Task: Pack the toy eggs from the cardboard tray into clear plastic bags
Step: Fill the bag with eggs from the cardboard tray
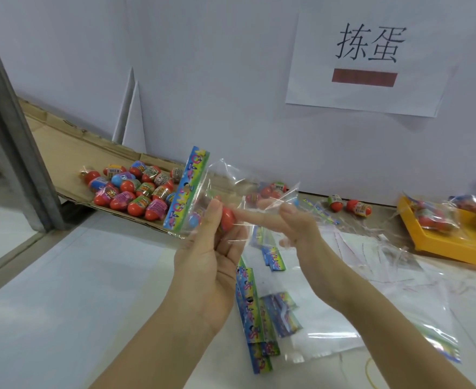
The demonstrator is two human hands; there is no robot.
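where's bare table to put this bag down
Bare tabletop lies left of your left hand, which grips the bag, bordered by the metal post and the cardboard tray. Right of that hand it is crowded: empty bags and loose eggs up to the yellow tray.

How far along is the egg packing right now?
Done: filled bags sit in the yellow tray. In hand: the left hand grips a clear bag and a red egg, right hand holding its mouth. Left: many eggs on the cardboard tray, and empty bags.
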